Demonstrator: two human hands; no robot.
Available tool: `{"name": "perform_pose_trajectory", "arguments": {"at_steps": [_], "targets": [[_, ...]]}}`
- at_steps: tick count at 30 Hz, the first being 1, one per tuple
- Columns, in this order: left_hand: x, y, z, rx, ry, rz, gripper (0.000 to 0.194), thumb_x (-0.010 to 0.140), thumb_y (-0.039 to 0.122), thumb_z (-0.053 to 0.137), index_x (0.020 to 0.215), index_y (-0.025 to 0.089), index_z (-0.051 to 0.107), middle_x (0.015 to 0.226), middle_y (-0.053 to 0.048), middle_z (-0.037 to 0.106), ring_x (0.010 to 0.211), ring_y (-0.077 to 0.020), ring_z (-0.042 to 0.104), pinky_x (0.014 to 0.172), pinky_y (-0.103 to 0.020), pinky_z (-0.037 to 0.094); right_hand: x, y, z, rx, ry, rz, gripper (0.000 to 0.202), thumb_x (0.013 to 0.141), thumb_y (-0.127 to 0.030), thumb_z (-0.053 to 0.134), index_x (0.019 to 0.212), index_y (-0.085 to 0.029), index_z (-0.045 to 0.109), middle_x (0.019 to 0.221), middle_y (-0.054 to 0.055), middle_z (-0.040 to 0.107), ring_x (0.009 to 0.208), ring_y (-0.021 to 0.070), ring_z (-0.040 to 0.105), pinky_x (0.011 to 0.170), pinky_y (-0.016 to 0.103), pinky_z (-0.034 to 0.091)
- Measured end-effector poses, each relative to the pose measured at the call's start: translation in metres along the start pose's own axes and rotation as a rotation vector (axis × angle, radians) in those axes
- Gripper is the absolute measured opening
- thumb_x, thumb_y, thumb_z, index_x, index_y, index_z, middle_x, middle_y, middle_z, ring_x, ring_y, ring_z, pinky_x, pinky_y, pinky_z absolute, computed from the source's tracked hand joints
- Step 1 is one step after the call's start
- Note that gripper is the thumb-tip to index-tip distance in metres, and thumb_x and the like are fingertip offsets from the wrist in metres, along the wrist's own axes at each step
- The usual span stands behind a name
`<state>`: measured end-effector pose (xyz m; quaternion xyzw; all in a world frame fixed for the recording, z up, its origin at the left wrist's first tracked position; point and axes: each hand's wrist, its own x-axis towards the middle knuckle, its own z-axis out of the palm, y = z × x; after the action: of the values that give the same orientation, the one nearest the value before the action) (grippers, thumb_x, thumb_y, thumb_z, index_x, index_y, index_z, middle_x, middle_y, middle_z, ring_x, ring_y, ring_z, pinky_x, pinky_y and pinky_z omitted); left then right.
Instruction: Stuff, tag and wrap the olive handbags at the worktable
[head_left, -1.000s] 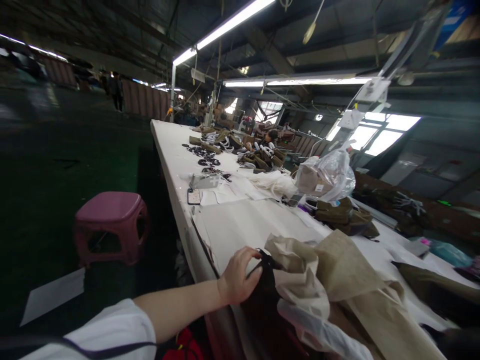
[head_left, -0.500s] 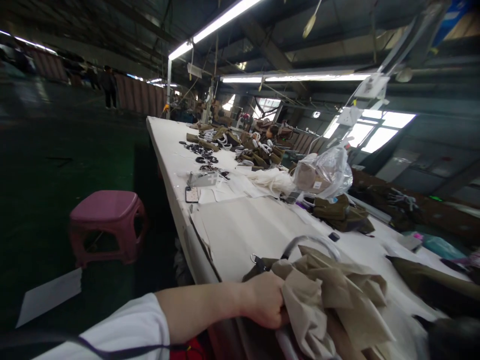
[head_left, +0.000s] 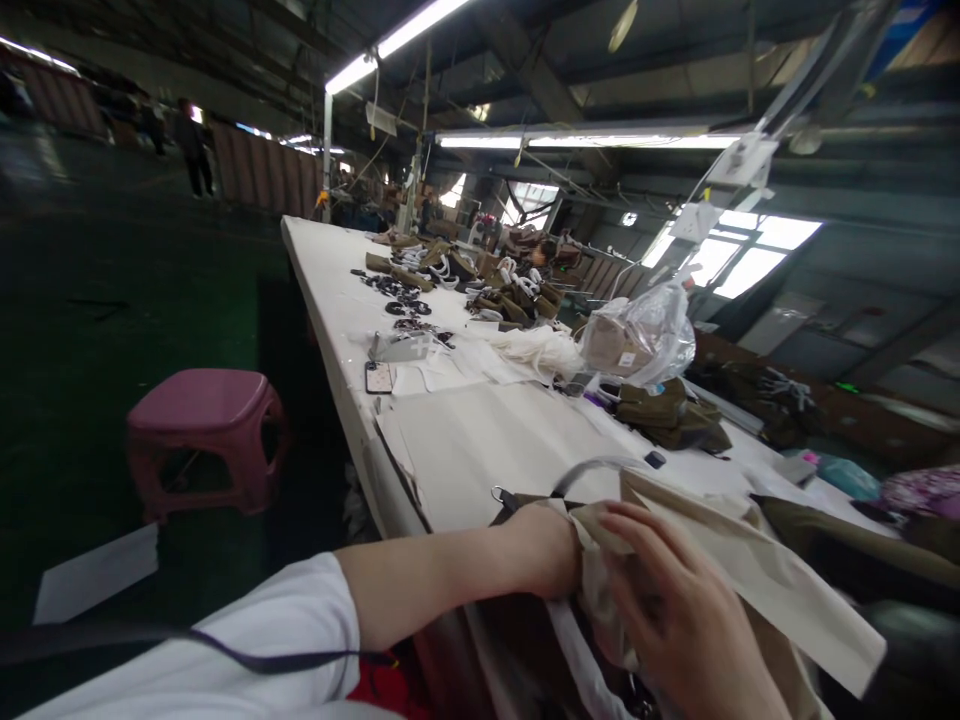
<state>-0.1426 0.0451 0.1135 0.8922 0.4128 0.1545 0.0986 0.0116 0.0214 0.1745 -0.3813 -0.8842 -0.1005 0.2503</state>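
Observation:
A bag with beige lining cloth (head_left: 757,555), olive outer fabric and a pale tube-like handle (head_left: 600,465) lies bunched at the near edge of the table. A dark tab with a metal D-ring (head_left: 499,494) sticks out on its left. My left hand (head_left: 551,548) reaches into the folds of the bag; its fingers are hidden by the cloth. My right hand (head_left: 675,590) is bent over the beige lining with curled fingers, gripping it beside the left hand. A white strap (head_left: 581,660) hangs below the hands.
The long white table (head_left: 480,440) carries a phone (head_left: 379,377), black rings (head_left: 409,308), piled olive bag pieces (head_left: 517,295), white strips (head_left: 532,350) and a plastic-wrapped box (head_left: 634,340). More olive fabric (head_left: 855,540) lies at right. A pink stool (head_left: 202,430) stands left. A distant person (head_left: 193,148) is upright.
My right hand has come into view onto the beige lining. My left hand has gone deeper into the cloth. The lining now spreads out to the right.

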Motion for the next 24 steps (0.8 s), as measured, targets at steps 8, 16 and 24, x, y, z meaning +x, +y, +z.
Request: {"name": "perform_pose_trajectory", "arguments": {"at_steps": [8,16,24], "targets": [[-0.034,-0.032,-0.021,-0.266,0.473,-0.063,0.026,0.087,0.028,0.053,0.106,0.017,0.067,0.111,-0.007,0.069,0.106,-0.0191,0.063,0.098,-0.029,0.047,-0.026,0.032,0.05,0.136,-0.425,0.22,0.044,0.087,-0.033,0.045,0.12,-0.012,0.065,0.129,0.015,0.061,0.12,0.0281,0.057,0.105,0.045,0.043],[-0.028,-0.045,-0.025,-0.109,0.024,-0.404,0.034,0.072,0.03,0.062,0.104,0.02,0.068,0.101,-0.009,0.072,0.093,-0.026,0.068,0.081,-0.034,0.055,-0.024,0.026,0.041,0.332,-0.557,0.19,0.046,0.084,-0.026,0.048,0.128,-0.019,0.06,0.137,0.009,0.057,0.128,0.0248,0.05,0.112,0.043,0.035],[-0.023,-0.024,-0.019,0.111,0.015,-0.474,0.023,0.085,0.024,0.048,0.099,0.015,0.062,0.096,-0.013,0.068,0.089,-0.0273,0.068,0.078,-0.037,0.054,0.005,0.04,0.039,0.54,-0.599,0.096,0.033,0.072,-0.011,0.055,0.098,-0.021,0.073,0.104,0.004,0.072,0.098,0.0215,0.064,0.094,0.034,0.048]]}}
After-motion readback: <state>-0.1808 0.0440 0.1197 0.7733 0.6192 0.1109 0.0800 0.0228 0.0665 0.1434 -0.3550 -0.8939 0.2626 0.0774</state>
